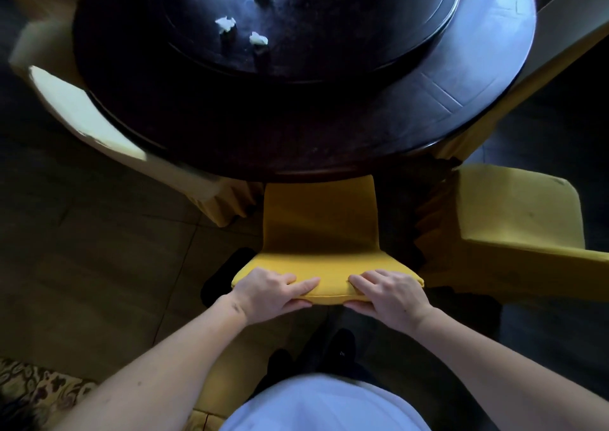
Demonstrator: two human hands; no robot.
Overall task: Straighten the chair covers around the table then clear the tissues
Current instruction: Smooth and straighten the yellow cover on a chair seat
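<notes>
The cover-straightening step is judged to be in hand. The top edge of the yellow fabric chair cover [324, 249], on the chair tucked under the near rim of the round dark wooden table [478, 77], is gripped by the left hand [270, 290] and the right hand [387, 293], fingers curled over it and thumbs beneath. A smoothing tug is called for next. Three crumpled white tissues [225, 24] lie untouched on the table's turntable. The neighbouring covered chairs are cut off, and the table's far side is lost in shadow.
</notes>
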